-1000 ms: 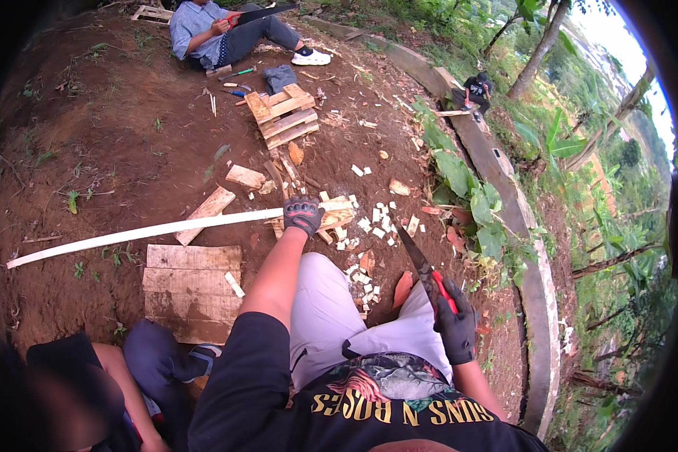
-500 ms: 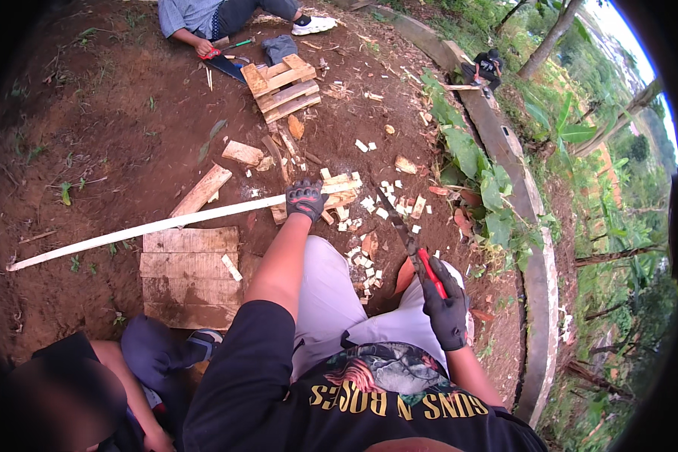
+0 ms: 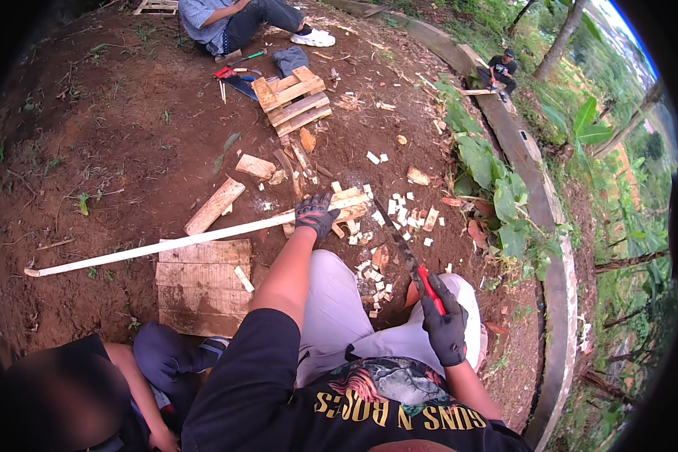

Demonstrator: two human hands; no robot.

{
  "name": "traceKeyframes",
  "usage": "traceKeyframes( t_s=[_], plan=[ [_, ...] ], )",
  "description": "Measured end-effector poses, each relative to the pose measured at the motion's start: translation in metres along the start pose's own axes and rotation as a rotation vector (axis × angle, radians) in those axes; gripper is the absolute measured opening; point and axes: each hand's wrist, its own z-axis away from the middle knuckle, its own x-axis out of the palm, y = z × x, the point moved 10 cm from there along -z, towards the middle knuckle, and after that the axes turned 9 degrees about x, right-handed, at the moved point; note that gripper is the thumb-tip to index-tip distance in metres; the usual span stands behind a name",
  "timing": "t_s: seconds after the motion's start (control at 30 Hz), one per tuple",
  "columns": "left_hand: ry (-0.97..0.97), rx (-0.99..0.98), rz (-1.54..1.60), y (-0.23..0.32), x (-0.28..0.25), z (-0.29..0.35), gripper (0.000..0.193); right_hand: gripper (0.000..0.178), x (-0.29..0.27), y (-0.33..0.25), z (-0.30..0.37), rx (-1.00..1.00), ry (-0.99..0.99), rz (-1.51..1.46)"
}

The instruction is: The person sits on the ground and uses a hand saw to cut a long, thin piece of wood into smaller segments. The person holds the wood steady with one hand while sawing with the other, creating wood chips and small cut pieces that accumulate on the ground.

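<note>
My left hand (image 3: 316, 214), in a dark glove, closes over a long pale wooden strip (image 3: 173, 242) near its right end. Under that end lies a low wooden support (image 3: 351, 204), and the hand presses the strip down against it. The far end of the strip reaches out to the left over the soil. My right hand (image 3: 445, 328), also gloved, grips the red handle of a saw (image 3: 404, 250). Its dark, narrow blade points up and left, with the tip beside the strip's right end. Small cut wood pieces (image 3: 410, 217) lie scattered around the blade.
A flattened cardboard sheet (image 3: 203, 290) lies left of my legs, close to a seated person (image 3: 60, 399). Beyond the work spot stand a slatted wooden stack (image 3: 297, 104) and another seated person (image 3: 241, 22). A concrete edging (image 3: 539, 188) curves along the right, with plants past it.
The whole view has shifted slightly. The saw tip is now nearer the strip's end. The person at the top has let go of a red-handled saw, which lies on the ground.
</note>
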Motion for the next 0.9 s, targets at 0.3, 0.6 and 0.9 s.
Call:
traceKeyframes(
  t_s=[0.3, 0.6, 0.9],
  plan=[
    [0.041, -0.05, -0.054, 0.008, -0.001, -0.002, 0.085, 0.041, -0.008, 0.01, -0.005, -0.041, 0.086, 0.03],
    [0.038, -0.108, 0.028, -0.002, 0.002, -0.003, 0.084, 0.041, -0.005, 0.001, -0.014, -0.031, 0.054, -0.024],
    [0.149, -0.09, 0.012, -0.011, 0.011, -0.002, 0.085, 0.043, 0.004, -0.02, -0.027, -0.071, 0.035, -0.044]
  ],
)
